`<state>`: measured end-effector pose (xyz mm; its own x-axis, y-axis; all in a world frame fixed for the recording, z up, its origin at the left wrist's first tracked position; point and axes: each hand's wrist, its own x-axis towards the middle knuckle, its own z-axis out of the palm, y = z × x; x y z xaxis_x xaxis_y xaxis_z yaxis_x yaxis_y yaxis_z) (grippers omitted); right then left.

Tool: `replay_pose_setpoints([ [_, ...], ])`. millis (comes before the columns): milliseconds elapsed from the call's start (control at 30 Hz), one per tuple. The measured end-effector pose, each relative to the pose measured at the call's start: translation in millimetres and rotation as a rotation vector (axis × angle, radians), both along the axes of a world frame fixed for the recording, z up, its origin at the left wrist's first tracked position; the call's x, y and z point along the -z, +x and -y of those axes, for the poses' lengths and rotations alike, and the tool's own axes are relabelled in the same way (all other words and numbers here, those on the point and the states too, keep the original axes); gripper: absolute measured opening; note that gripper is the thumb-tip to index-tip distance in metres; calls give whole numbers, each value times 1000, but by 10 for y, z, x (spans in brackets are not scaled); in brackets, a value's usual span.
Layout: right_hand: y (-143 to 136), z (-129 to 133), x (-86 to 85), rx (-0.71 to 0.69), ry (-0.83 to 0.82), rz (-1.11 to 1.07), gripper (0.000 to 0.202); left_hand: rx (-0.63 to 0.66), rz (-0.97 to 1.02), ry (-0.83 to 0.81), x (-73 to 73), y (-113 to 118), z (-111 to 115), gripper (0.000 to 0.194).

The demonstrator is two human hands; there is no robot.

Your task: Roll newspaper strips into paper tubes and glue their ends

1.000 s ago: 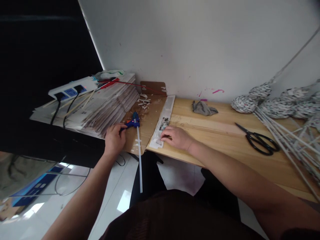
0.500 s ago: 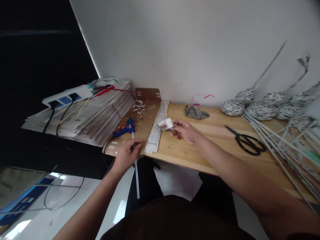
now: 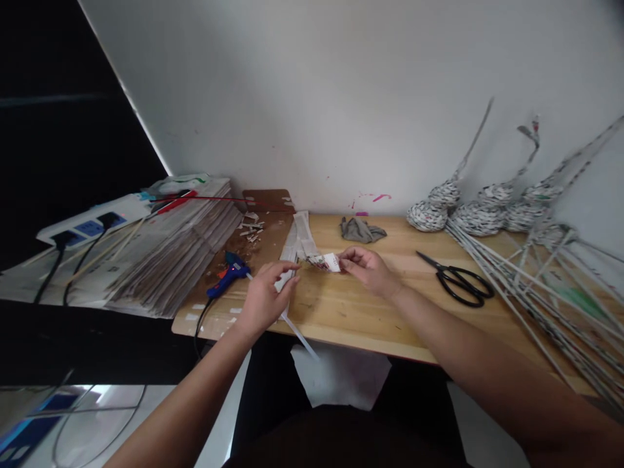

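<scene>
My right hand (image 3: 368, 270) pinches a small folded piece of printed paper (image 3: 331, 262) between thumb and fingertips, just above the wooden table. Left of it is my left hand (image 3: 268, 292), thumb and fingers apart and facing the paper, apparently holding nothing. A blue glue gun (image 3: 227, 278) lies beside the left hand on a cardboard sheet (image 3: 209, 322). From its back end a long pale glue stick (image 3: 301, 337) runs beneath that hand and past the table edge. Newspaper strips (image 3: 303, 235) lie behind the hands, partly covered by the left one.
A thick newspaper stack (image 3: 190, 260) with a white power strip (image 3: 97, 221) stands at left. Along the wall are a grey cloth (image 3: 361, 230) and several woven paper gourd shapes (image 3: 480, 211). Black scissors (image 3: 461, 283) and rolled paper sticks (image 3: 517, 296) lie at right.
My left hand has moved right and opened toward the paper in my right hand. The glue stick's free end has swung right. One newspaper strip now lies angled; the view has shifted.
</scene>
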<state>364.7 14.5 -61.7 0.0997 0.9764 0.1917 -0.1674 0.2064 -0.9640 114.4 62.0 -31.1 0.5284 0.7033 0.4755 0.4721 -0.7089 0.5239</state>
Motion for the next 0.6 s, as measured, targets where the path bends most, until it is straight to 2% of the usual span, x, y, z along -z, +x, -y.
replay_pose_setpoints([
  [133, 30, 42, -52, -23, 10, -16, 20, 153, 14, -38, -44, 427, 11, 52],
  [167, 50, 48, -65, -27, -16, -62, 21, 175, 14, -58, -22, 510, 33, 50],
  [233, 105, 55, -90, -30, -78, -218, 23, 180, 35, -134, 49, 621, 90, 33],
  [333, 191, 57, -133, -24, -121, -443, 24, 155, 115, -209, 162, 663, 182, 18],
  [433, 222, 63, -171, -30, -124, -524, 23, 190, 133, -176, 203, 648, 259, 30],
  [533, 193, 70, -175, -66, -146, -538, 19, 263, 77, -140, 167, 694, 353, 47],
  [600, 175, 76, -162, -104, -163, -536, 16, 338, 54, -149, 135, 772, 450, 47],
])
